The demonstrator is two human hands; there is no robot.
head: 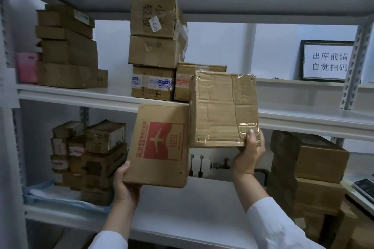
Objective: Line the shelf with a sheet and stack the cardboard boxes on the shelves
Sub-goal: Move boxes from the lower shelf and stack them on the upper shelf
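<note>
We hold two boxes at once. Our left hand (126, 184) grips the bottom-left corner of the plane box (159, 145), thumb on its face and fingers curled beneath. That box hangs just below the tall stack (155, 46). Our right hand (250, 153) grips the bottom-right corner of the plain box (223, 107), thumb over the taped edge. That box is raised just right of the tall stack's base, in front of the shelf (81, 95) lip. The two boxes seem to touch side to side, though we cannot be sure.

We judge the plain box goes up first, to the right of the tall stack. A one-corner grip is weak, so we should lift it clear of the lip and land its far edge on the board. Then we slide it in beside the low box (202, 67) without nudging the tall stack, which is three high and uneven. A freed right hand can then steady the plane box.

The shelving is white metal with smooth boards, so cardboard should slide easily. A blue sheet (50, 194) lies down and left of the tall stack, under small boxes (91, 157). Left of the tall stack stands another pile (68, 46). Far right of it a framed sign (327, 60) leans on the white wall, and down-right sit larger boxes (315, 168).
</note>
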